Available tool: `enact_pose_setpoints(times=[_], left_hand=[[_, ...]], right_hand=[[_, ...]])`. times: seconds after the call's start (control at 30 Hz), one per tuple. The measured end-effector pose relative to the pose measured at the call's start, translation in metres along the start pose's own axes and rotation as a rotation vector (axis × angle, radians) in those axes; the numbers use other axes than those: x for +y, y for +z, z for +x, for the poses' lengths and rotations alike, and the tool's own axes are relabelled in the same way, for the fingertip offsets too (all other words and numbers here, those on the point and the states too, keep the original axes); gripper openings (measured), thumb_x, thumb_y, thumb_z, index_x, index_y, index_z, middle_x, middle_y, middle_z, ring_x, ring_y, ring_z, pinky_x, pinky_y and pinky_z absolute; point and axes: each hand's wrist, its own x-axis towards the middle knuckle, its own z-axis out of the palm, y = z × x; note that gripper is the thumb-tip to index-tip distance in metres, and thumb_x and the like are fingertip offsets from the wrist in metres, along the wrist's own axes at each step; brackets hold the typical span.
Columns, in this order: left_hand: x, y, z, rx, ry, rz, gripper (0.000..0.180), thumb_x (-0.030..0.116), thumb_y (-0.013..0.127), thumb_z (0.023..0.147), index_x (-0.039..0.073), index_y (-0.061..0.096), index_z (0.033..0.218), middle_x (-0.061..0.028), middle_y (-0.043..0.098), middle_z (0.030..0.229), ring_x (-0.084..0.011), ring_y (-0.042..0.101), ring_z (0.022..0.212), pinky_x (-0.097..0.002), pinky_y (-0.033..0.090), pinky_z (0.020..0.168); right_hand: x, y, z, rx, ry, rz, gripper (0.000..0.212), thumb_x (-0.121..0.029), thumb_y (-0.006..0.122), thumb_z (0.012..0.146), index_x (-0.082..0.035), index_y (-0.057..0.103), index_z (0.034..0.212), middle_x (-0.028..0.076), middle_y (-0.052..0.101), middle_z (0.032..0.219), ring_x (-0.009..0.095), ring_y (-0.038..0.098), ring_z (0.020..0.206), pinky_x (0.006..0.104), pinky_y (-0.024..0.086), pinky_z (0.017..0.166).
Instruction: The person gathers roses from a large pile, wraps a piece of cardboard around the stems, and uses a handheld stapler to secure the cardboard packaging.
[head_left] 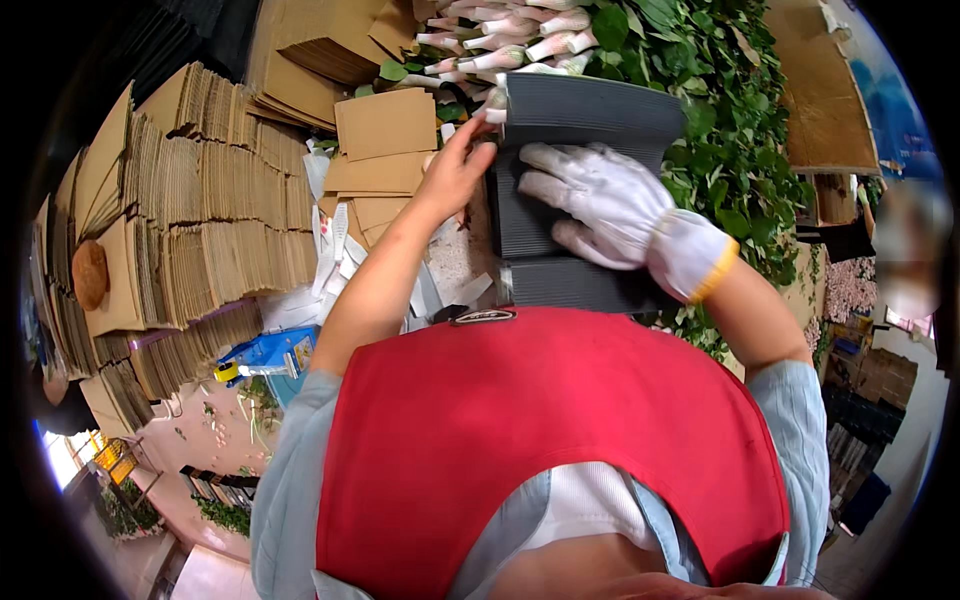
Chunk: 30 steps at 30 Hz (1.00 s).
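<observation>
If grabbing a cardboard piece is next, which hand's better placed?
Probably left: the bare left hand is near the cardboard pieces, while the gloved right hand lies on the black ribbed material, farther off.

bare left hand [458, 172] stretched out front, thumb [482, 158] kinda apart, white-gloved right hand [607, 208] pretty much flat, palm down, fingers [546, 189] pointing left, left forearm [382, 265] and right forearm [757, 312] angling inward

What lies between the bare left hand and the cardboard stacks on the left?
The head view shows flat cardboard pieces there, with white strips nearer the stacks.
</observation>
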Motion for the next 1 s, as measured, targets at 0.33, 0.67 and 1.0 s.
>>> enact_pose_setpoints(times=[0.33, 0.67, 1.0], left_hand=[[0.009, 0.017, 0.005, 0.189, 0.032, 0.373, 0.053, 0.038, 0.067, 0.085, 0.004, 0.055, 0.123, -0.0170, 0.063, 0.115, -0.0288, 0.061, 0.103, -0.0342, 0.046, 0.088], [-0.048, 0.036, 0.009, 0.321, 0.217, 0.386, 0.031, 0.023, 0.055, 0.088, 0.006, 0.062, 0.113, -0.0158, 0.065, 0.102, -0.0332, 0.061, 0.096, -0.0436, 0.047, 0.086], [-0.042, 0.032, 0.012, 0.241, 0.153, 0.486, 0.025, 0.019, 0.051, 0.090, 0.004, 0.064, 0.106, -0.0160, 0.064, 0.110, -0.0318, 0.057, 0.107, -0.0422, 0.044, 0.091]], right_hand=[[0.023, 0.025, 0.020, -0.050, -0.037, 0.057, 0.051, -0.021, 0.069, 0.073, -0.007, 0.053, 0.119, 0.016, 0.056, 0.112, 0.032, 0.058, 0.103, 0.0421, 0.048, 0.086], [-0.018, 0.018, 0.192, 0.248, 0.005, -0.221, 0.039, -0.024, 0.065, 0.076, -0.007, 0.051, 0.108, 0.008, 0.063, 0.086, 0.028, 0.062, 0.081, 0.0464, 0.034, 0.083], [-0.043, 0.023, 0.205, 0.179, 0.041, -0.103, 0.032, -0.021, 0.051, 0.085, -0.005, 0.060, 0.111, 0.014, 0.068, 0.090, 0.032, 0.066, 0.086, 0.0431, 0.049, 0.086]])
